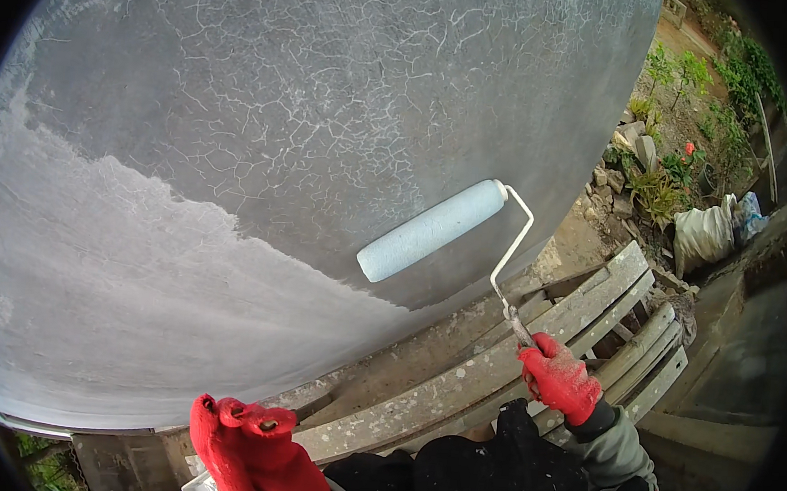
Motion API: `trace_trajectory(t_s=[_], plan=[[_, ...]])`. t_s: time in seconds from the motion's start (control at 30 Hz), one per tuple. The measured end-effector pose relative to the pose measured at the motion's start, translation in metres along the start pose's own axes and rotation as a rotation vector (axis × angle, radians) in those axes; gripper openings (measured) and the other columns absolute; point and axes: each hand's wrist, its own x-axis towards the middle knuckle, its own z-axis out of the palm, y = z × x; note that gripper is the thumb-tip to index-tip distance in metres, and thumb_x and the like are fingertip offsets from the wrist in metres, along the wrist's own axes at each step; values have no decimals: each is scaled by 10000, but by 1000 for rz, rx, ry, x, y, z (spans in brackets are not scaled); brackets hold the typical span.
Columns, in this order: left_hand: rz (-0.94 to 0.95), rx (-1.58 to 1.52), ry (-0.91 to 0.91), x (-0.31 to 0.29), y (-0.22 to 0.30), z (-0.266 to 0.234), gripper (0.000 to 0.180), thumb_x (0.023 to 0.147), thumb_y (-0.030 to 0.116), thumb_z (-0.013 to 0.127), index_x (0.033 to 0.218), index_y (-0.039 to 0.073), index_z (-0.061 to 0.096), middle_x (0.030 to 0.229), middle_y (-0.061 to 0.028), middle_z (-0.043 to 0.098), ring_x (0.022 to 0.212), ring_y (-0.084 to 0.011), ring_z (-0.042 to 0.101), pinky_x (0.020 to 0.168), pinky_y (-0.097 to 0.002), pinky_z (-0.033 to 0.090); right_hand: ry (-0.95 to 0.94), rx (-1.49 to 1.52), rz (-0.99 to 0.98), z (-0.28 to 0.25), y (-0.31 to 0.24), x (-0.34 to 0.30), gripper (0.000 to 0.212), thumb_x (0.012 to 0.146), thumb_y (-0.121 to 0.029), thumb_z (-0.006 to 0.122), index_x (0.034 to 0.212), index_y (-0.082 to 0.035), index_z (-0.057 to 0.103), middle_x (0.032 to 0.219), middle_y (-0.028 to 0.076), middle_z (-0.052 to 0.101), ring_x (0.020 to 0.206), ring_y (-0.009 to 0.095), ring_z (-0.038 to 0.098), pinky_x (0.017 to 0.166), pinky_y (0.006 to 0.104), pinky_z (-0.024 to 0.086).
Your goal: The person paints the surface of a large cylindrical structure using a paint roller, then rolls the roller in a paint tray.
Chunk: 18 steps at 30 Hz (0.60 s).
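My right hand (561,378), in a red knit glove, is closed round the handle of a paint roller (431,231). The roller's long pale blue sleeve lies slantwise against a grey wall (314,76), joined to the handle by a bent white wire frame. Fine pale cracks cover the wall's dark upper area; a lighter coat spreads over its lower left. At the lower left, my left hand (251,454) wears a red glove with worn fingertips, its fingers curled and apart from the wall. A white edge (201,489) shows beneath it; what the hand holds is hidden.
Paint-spattered planks (457,378) run along the wall's foot below me, with more boards (645,363) stacked at the right. Farther right are stones (610,180), plants (657,195) and a whitish sack (704,235). A low concrete ledge (709,434) lies at the lower right.
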Motion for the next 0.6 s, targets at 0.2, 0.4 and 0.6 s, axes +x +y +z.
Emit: trace_trajectory(t_s=[0.2, 0.4, 0.6], plan=[[-2, -54, -62, 2, -1, -1, 413, 998, 202, 441, 1344, -24, 425, 1212, -144, 559, 1034, -253, 573, 895, -409, 482, -38, 49, 82, 7, 32, 74, 226, 886, -264, 567, 974, -56, 571, 635, 48, 541, 541, 183, 553, 493, 354, 436], [-61, 56, 5, 2, 8, -8, 410, 1009, 205, 417, 1349, -24, 414, 1214, -144, 556, 1037, -243, 570, 900, -391, 477, -80, -1169, -770, 20, 90, 196, 248, 758, -184, 619, 956, -38, 592, 771, 184, 642, 744, 363, 638, 647, 470, 497], [-106, 289, 105, 3, 13, -11, 436, 1014, 237, 408, 1356, -34, 418, 1211, -138, 573, 1032, -228, 575, 894, -356, 473, -157, -1365, -717, 43, 126, 299, 208, 695, -130, 637, 874, -28, 660, 790, 210, 654, 792, 396, 644, 699, 483, 508]])
